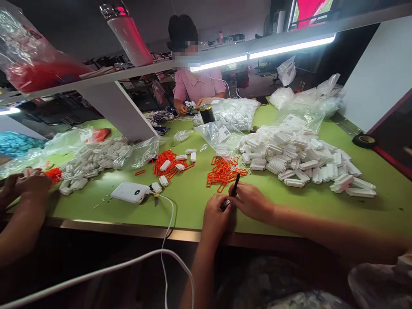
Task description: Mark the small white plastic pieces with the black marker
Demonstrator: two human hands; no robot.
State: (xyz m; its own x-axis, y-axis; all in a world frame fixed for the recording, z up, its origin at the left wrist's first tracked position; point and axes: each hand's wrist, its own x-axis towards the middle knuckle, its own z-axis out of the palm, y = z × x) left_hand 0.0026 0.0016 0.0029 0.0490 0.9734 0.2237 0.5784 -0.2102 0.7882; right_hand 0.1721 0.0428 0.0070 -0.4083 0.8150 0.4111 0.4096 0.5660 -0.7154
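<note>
1. From where I stand, the step in hand looks like close two-handed work on a small piece [227, 202], with the slim black tool [237, 183] brought to it.

2. The left hand [216, 214] is curled, its fingers closed about the small piece; the right hand [252, 201] pinches the black tool, its free end slanting up toward one o'clock. The two hands nearly meet, just above the table's near edge.

3. The next move, I'd judge, calls for a steady left grip and small, exact right-hand motion; slipping off so little a part seems the main risk.

4. The small piece sits between the hands. It looks dark with a paler bit, but fingers cover most of it, so I can't tell its shape.

5. From the hands, a loose heap of orange frames [222, 174] lies near at twelve o'clock. The big pile of white slotted blocks [289, 154] spreads from one to three; the white power bank [128, 192] lies at nine, well apart, with a white cable [172, 206] plugged in.
</note>
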